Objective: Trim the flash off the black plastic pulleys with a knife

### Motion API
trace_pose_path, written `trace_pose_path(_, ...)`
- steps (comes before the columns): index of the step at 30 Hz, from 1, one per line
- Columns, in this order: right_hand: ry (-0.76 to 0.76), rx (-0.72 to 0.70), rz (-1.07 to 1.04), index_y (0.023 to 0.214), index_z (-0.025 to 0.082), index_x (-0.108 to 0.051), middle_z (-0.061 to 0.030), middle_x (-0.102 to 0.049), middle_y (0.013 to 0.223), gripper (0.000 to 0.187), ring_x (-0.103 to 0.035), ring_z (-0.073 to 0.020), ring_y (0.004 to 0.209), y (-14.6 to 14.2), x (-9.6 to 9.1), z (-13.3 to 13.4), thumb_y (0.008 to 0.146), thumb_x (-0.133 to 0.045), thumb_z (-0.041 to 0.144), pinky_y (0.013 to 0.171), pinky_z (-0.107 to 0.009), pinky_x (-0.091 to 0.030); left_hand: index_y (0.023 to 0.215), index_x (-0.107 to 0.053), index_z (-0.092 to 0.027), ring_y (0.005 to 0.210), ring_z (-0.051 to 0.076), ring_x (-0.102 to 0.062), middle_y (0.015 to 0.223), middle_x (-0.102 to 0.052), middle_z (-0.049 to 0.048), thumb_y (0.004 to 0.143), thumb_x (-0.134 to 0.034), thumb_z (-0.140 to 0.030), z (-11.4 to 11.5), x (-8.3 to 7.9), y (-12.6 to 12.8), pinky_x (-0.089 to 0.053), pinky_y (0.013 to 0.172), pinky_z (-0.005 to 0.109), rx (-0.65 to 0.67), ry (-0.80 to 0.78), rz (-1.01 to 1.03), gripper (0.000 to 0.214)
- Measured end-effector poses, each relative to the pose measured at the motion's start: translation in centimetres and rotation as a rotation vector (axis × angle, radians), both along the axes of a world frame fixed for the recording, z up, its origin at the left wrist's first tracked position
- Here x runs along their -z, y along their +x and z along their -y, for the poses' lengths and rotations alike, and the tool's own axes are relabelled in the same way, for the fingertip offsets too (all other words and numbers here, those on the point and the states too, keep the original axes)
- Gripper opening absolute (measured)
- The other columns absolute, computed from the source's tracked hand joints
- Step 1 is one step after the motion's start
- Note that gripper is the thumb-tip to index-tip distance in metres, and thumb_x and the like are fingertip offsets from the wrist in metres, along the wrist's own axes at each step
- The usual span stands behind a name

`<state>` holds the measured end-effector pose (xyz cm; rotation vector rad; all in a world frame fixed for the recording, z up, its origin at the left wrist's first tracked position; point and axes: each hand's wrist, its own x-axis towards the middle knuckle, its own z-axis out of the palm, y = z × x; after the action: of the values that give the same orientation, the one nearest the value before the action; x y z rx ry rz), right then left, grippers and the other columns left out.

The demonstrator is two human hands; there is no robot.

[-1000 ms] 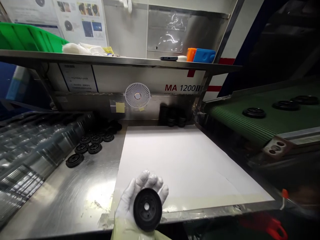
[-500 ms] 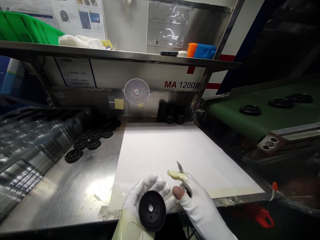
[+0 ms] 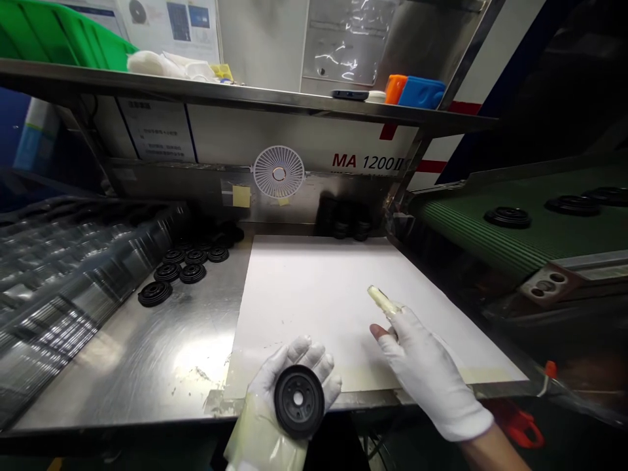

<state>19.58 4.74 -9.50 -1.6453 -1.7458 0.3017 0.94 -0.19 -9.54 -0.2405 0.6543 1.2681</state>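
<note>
My left hand (image 3: 267,383), in a white glove with yellowish tape at the wrist, is palm up near the table's front edge. Its fingers curl behind a round black disc (image 3: 287,409) with a raised rim and a central hole, tilted towards me. Over the white sheet (image 3: 304,281), to the right, is my right hand (image 3: 422,353), also gloved. Its index finger is wrapped in pale tape and its thumb tip is bare. A thin pointed metal tool seems to be held in it, almost wholly hidden by finger and palm.
Several black discs (image 3: 155,294) lie left of the sheet, beside stacked clear plastic trays (image 3: 98,288). More discs (image 3: 507,217) sit on a green conveyor (image 3: 461,222) at right. A small white fan (image 3: 279,172) stands at the back, below a metal shelf (image 3: 275,98).
My right hand has moved up and right, away from the disc, and turned so the metal tool is hidden. My left hand still holds the disc, with its face turned slightly. The view has shifted slightly.
</note>
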Motion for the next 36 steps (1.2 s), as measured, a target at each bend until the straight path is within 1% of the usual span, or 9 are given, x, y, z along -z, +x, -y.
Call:
trace_pose_path(7,-0.567,-0.331,-0.793,0.109,0.018,-0.058,-0.0003,-0.06,0.064,0.041,-0.048,-0.0093,0.045,-3.2,3.9,4.4,0.086,-0.044,0.049,0.047,-0.024,-0.039,0.108,-0.057,-0.01,0.106,0.028,-0.057,0.111,-0.062,0.0179,0.075,-0.057,-0.009,-1.2,1.9,-0.5,-0.049,0.089,0.042,-0.237,0.138,0.024,0.034)
trace_pose_path(9,-0.57,-0.335,-0.92,0.099,0.018,-0.063,-0.0013,-0.061,0.062,0.04,-0.054,-0.0115,0.05,-4.0,4.2,5.0,0.083,-0.049,0.051,0.054,-0.027,-0.044,0.11,-0.057,-0.009,0.109,0.03,-0.055,0.115,-0.059,0.0201,0.076,-0.055,-0.009,-1.4,2.2,-1.1,-0.049,0.089,0.045,-0.242,0.166,0.066,0.034)
trace_pose_path(13,-0.494,-0.328,-1.147,0.108,0.024,-0.062,-0.0063,-0.066,0.092,0.047,-0.063,-0.0207,0.08,-5.1,3.2,5.4,0.066,-0.071,0.043,0.077,-0.035,-0.05,0.104,-0.06,-0.013,0.107,0.029,-0.056,0.107,-0.065,0.0131,0.079,-0.052,-0.012,-1.7,2.0,-2.0,-0.047,0.09,0.051,-0.295,0.114,0.124,0.026)
trace_pose_path(17,-0.321,-0.135,-1.315,0.105,0.025,-0.059,0.0007,-0.062,0.078,0.058,-0.062,-0.0159,0.067,-8.4,3.5,6.2,0.052,-0.083,0.027,0.066,-0.029,-0.053,0.106,-0.06,-0.014,0.109,0.026,-0.056,0.107,-0.065,0.0124,0.075,-0.056,-0.009,-2.2,2.5,-1.3,-0.048,0.091,0.04,-0.351,0.159,0.072,0.031)
trace_pose_path(20,-0.171,-0.054,-1.424,0.099,0.025,-0.057,0.0039,-0.06,0.072,0.055,-0.062,-0.0149,0.067,-10.9,4.5,5.8,0.05,-0.084,0.024,0.067,-0.028,-0.053,0.117,-0.056,-0.017,0.114,0.029,-0.051,0.12,-0.058,0.0137,0.074,-0.057,-0.014,-1.9,3.2,-0.2,-0.044,0.095,0.043,-0.244,0.217,0.113,0.043)
trace_pose_path(24,-0.05,-0.11,-1.453,0.085,0.024,-0.06,0.002,-0.064,0.072,0.03,-0.064,-0.0183,0.072,-11.3,4.6,4.1,0.061,-0.077,0.032,0.072,-0.034,-0.055,0.123,-0.052,-0.014,0.12,0.034,-0.043,0.13,-0.05,0.0176,0.072,-0.052,-0.018,-0.7,3.6,0.2,-0.034,0.101,0.05,-0.087,0.375,0.219,0.052)
trace_pose_path(28,0.039,-0.058,-1.374,0.078,0.022,-0.063,0.0026,-0.064,0.07,0.02,-0.061,-0.013,0.064,-9.1,3.5,3.1,0.066,-0.074,0.034,0.062,-0.025,-0.053,0.109,-0.061,-0.008,0.111,0.034,-0.052,0.111,-0.062,0.019,0.077,-0.05,-0.022,-0.4,3.1,-0.5,-0.037,0.098,0.05,-0.047,0.342,0.247,0.037)
trace_pose_path(33,-0.217,-0.202,-1.288,0.093,0.016,-0.066,0.0073,-0.047,0.035,0.043,-0.039,-0.0055,0.029,-6.8,2.7,4.0,0.069,-0.068,0.051,0.029,-0.016,-0.031,0.092,-0.064,-0.014,0.083,0.023,-0.064,0.08,-0.067,0.0067,0.077,-0.058,-0.02,-0.7,1.8,-0.9,-0.05,0.081,0.043,-0.155,0.141,0.048,0.017)
trace_pose_path(36,-0.403,-0.271,-1.256,0.096,0.015,-0.066,0.0008,-0.061,0.046,0.042,-0.054,-0.0116,0.036,-7.3,2.8,5.5,0.067,-0.072,0.045,0.036,-0.022,-0.044,0.09,-0.063,-0.015,0.073,0.018,-0.063,0.074,-0.063,0.0043,0.075,-0.06,-0.017,-0.3,0.9,-0.5,-0.051,0.071,0.033,-0.243,0.192,-0.088,0.016)
